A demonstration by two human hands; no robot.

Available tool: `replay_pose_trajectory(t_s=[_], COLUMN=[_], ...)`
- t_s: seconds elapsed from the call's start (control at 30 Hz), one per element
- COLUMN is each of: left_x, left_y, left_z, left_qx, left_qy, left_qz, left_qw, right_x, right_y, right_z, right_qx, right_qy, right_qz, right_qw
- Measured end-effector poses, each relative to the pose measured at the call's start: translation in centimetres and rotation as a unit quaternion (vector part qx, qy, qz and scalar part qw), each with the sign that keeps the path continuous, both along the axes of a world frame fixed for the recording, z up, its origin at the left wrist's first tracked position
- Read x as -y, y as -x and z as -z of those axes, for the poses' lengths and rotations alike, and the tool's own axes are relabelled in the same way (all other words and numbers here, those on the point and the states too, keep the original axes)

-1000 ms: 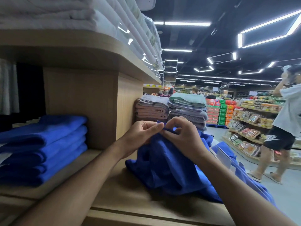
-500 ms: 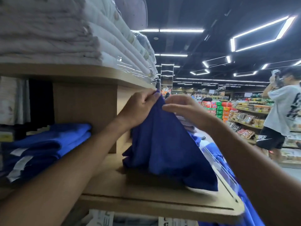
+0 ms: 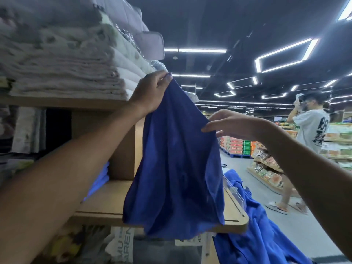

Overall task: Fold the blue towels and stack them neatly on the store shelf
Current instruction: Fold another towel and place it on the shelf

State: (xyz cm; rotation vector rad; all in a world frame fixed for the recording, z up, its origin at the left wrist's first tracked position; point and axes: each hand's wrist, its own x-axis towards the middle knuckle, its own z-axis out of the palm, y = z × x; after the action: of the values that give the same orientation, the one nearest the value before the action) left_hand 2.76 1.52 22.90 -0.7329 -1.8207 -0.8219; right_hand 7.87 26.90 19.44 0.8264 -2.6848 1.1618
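Two bare forearms are reaching in from the near edge, one from the left and one from the right. Low on the near right, a loose heap of blue towels [image 3: 259, 231] is spilling down past the corner of the wooden shelf [image 3: 106, 204].

Just beyond the forearms, one blue towel [image 3: 177, 168] is hanging in the air in front of that shelf, its lower hem dangling below the shelf's front edge. The left hand [image 3: 152, 92] is pinching its top corner between curled fingers and thumb, taking all its weight. The right hand [image 3: 234, 124] is reaching in from the right with fingers fairly straight, fingertips [image 3: 203, 129] touching the towel's right edge; whether it is actually gripping the cloth cannot be told.

The towel is drooping in soft folds, so it is probably light, limp and not slippery. It is likely to handle best taken by two top corners and stretched flat before folding.

Further back on the left, a folded blue stack [image 3: 100, 181] is peeking out behind the left forearm. Above it, white towels [image 3: 66, 69] are lying piled on the upper shelf.

Far off on the right, a bystander [image 3: 312, 130] in a white T-shirt is standing in the aisle beside grocery racks [image 3: 266, 168], under strip lights on a dark ceiling.
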Motion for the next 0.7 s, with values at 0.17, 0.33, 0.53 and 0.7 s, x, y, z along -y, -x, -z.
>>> replay_pose_trajectory(t_s=[0.17, 0.33, 0.53, 0.7], left_x=[2.2, 4.8, 7.7, 10.4], left_y=[-1.8, -2.8, -3.6, -4.8], left_z=[-0.5, -0.7, 0.5, 3.7], left_qx=[-0.072, -0.11, -0.108, -0.128], left_qy=[0.013, 0.032, 0.023, 0.016], left_qz=[-0.029, -0.079, -0.117, -0.145], left_qw=[0.997, 0.99, 0.987, 0.981], right_x=[-1.3, -2.5, -4.1, -5.5], right_y=[-2.4, -4.1, -3.3, -2.4], right_z=[0.1, 0.3, 1.1, 2.2], right_qx=[0.029, 0.035, -0.034, -0.069], right_qy=[-0.092, -0.17, -0.174, -0.033], right_qz=[0.001, 0.027, 0.057, 0.019], right_qw=[0.995, 0.984, 0.982, 0.997])
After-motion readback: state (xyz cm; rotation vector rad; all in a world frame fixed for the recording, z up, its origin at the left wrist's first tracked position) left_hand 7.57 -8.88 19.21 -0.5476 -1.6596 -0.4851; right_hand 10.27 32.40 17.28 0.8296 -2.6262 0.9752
